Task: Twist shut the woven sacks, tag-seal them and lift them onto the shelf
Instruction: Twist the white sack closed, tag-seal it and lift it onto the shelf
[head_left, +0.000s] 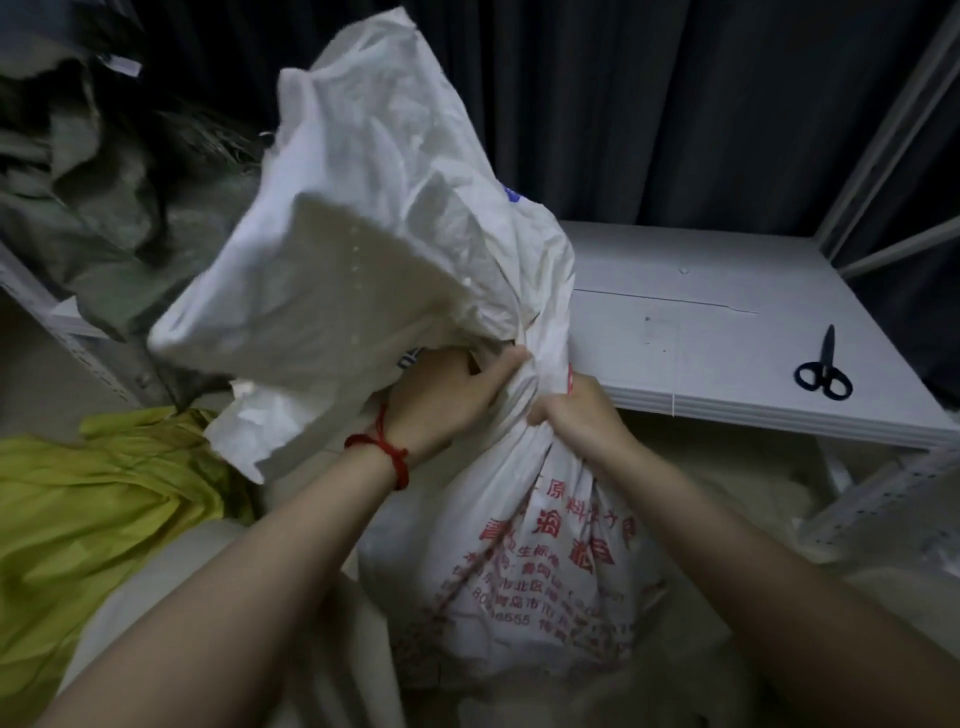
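Two bare forearms were seen nearest the camera, stretched from 7 and 5 o'clock toward the middle. A red string bracelet (384, 447) was tied on the left wrist.

A white shelf board (727, 332) was seen at 3 o'clock. Black-handled scissors (825, 369) were laid on it near its right front corner, with the blades closed. A white metal upright (893, 130) was fixed at 2 o'clock, and a dark curtain (675, 104) was hung behind, from 12 to 1 o'clock.

Grey-green sacks (78, 208) were heaped at 10 o'clock. A yellow-green material (78, 509) was crumpled low at 8 o'clock. The white woven sack (519, 561), printed with red characters, was stood at 6 o'clock between the forearms, in front of the shelf edge and lower than it. Its body was filled out, but the contents could not be seen.

The neck of the sack was gathered and twisted at the centre. The fingers of the left hand (447, 400) were curled around it from the 9 o'clock side, with the thumb pressed over the twist. The right hand (576, 415) was closed tightly around the neck just beside, at the 3 o'clock side. The loose top was spread above both hands toward 11 o'clock.
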